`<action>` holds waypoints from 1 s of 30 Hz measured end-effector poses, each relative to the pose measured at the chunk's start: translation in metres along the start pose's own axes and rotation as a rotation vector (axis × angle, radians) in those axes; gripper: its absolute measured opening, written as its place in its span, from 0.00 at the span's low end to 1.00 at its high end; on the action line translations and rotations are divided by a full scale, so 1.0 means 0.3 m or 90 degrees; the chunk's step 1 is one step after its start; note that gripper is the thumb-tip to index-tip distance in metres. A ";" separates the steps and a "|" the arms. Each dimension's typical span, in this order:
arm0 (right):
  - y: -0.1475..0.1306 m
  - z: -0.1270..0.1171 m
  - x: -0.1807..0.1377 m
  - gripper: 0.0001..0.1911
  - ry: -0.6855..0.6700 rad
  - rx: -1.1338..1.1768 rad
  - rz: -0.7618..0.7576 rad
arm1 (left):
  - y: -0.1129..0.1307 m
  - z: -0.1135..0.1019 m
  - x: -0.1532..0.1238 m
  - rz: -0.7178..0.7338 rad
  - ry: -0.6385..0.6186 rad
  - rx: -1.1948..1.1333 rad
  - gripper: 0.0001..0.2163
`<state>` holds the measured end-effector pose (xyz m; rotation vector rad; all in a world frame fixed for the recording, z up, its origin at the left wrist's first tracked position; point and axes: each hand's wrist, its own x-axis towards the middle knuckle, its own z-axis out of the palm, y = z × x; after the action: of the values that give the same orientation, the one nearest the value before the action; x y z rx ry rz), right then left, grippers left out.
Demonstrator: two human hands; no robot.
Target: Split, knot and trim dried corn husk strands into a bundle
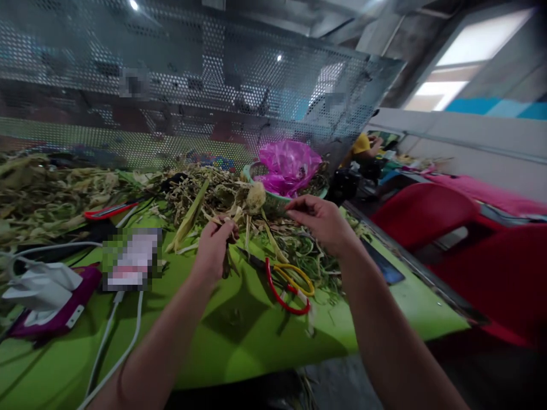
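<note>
My left hand [211, 247] is closed around a small bunch of pale dried plant strips [235, 216], whose ends stick out above and below the fingers. A fuzzy straw-coloured tuft [256, 197] shows just beyond it. My right hand [322, 219] is raised in front of the green basket [277, 199], thumb and forefinger pinched together; anything between them is too small to make out. Scissors [294, 287] with one red and one yellow handle loop lie on the green tabletop [243, 353], between and below my hands, blades pointing toward the left hand.
Heaps of dried plant matter [55, 188] cover the table's back. A magenta plastic bag [290, 165] fills the basket. Left are a red cutter [111, 211], a phone [134, 256], cables and a purple tissue pack [55, 302]. A dark phone-like slab [384, 265] lies right, near red chairs [427, 213].
</note>
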<state>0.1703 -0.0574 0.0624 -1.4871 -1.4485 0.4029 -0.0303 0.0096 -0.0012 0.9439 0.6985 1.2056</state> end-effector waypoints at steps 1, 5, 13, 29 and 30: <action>0.006 -0.015 -0.008 0.09 -0.028 -0.052 0.002 | 0.008 -0.005 0.004 0.016 0.004 -0.005 0.07; 0.031 -0.048 -0.054 0.09 -0.103 -0.273 0.011 | 0.030 -0.016 0.014 0.046 0.010 -0.035 0.06; 0.109 -0.036 0.024 0.11 -0.136 -0.558 0.016 | 0.045 -0.018 0.018 0.006 0.013 -0.092 0.09; 0.230 0.028 0.125 0.10 -0.131 -0.534 0.125 | 0.056 -0.027 0.027 -0.006 -0.018 -0.150 0.10; 0.224 0.036 0.126 0.11 -0.138 -0.511 0.121 | 0.056 -0.028 0.027 -0.003 -0.016 -0.155 0.10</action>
<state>0.2087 -0.0062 0.0182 -2.2834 -1.7517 0.0835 -0.0431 0.0208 0.0101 0.7521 0.5195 1.2410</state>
